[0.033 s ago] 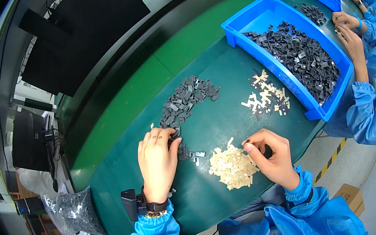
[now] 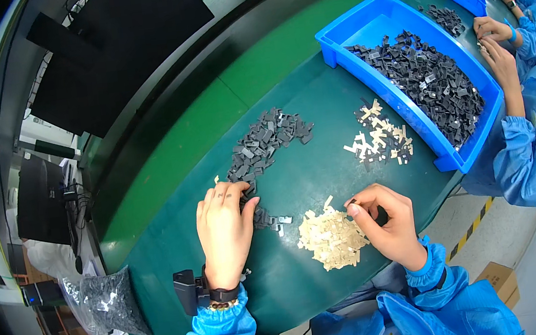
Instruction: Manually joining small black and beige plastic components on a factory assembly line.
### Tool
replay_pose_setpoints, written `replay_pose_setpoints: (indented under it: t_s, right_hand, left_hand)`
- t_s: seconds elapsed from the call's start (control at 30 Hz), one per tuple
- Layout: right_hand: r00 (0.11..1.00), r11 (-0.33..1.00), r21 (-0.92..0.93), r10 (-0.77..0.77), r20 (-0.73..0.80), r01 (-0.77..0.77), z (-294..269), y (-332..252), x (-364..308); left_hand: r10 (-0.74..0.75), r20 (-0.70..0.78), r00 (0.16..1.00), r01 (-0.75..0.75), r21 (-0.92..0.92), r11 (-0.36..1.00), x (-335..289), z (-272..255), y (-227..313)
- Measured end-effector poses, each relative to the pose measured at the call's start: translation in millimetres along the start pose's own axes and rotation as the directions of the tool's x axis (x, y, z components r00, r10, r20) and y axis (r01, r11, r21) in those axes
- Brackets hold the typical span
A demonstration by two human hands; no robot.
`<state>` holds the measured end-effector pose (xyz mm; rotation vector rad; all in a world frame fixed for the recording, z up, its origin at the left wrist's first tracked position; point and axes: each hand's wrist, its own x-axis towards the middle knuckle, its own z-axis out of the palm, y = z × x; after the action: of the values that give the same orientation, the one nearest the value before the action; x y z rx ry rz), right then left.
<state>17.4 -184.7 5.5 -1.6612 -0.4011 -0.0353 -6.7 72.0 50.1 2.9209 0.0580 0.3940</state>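
Observation:
My left hand [image 2: 225,229] rests palm down at the near end of a pile of small dark grey plastic pieces [image 2: 268,137]. Its thumb and forefinger are apart, with dark pieces between and beneath them; the other fingertips are partly hidden. My right hand [image 2: 385,223] is closed in a pinch on a small dark piece [image 2: 352,203], mostly covered by the fingers. It hovers at the right edge of a heap of small cream-coloured strips [image 2: 330,239]. Farther off lies a looser pile of mixed cream and dark pieces [image 2: 381,137].
A large blue bin [image 2: 381,80] full of dark pieces stands at the right on the green table [image 2: 185,204]. Beyond it, co-workers' hands [image 2: 502,58] are at work. A clear bag of dark pieces [image 2: 114,303] lies at the left edge, near a black monitor [image 2: 41,199].

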Motion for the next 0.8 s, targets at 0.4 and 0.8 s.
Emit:
replay_pose_setpoints:
  t_s: [0.4,0.8]
  right_hand:
    - [1.0,1.0,-0.003,0.01,0.016,-0.01,0,0,-1]
    - [0.972,0.913,0.375,0.081,0.22,-0.161,-2,2,0]
  left_hand:
    - [0.0,-0.047,0.999,-0.007,-0.162,0.987,5,6,-13]
    - [-0.058,0.108,0.992,0.114,-0.986,0.125,-27,22,61]
